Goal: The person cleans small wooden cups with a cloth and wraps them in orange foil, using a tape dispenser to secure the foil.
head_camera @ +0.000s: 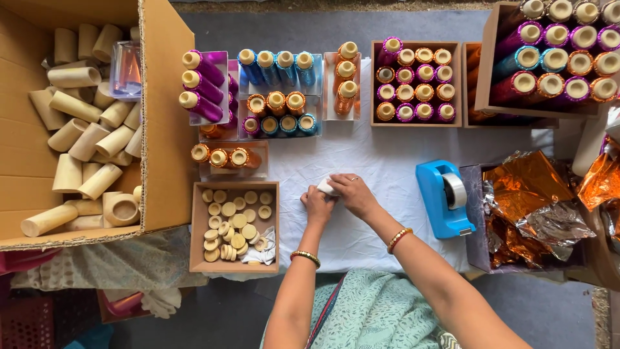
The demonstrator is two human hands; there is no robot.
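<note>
Both my hands meet over the white cloth (381, 161) in the middle of the view. My left hand (316, 205) and my right hand (352, 194) together hold a small white piece (327, 187), pinched between the fingers; most of it is hidden by them. Each wrist wears a bangle. A blue tape dispenser (444, 199) stands to the right of my right hand. A shallow brown box of pale round discs (235, 226) lies just left of my left hand.
A big cardboard carton (161, 129) of plain cream tubes stands at left. Foil-wrapped spools in purple, blue and orange fill clear trays (278, 90) and brown boxes (416, 84) at the back. Crumpled orange and silver foil (526, 207) sits at right.
</note>
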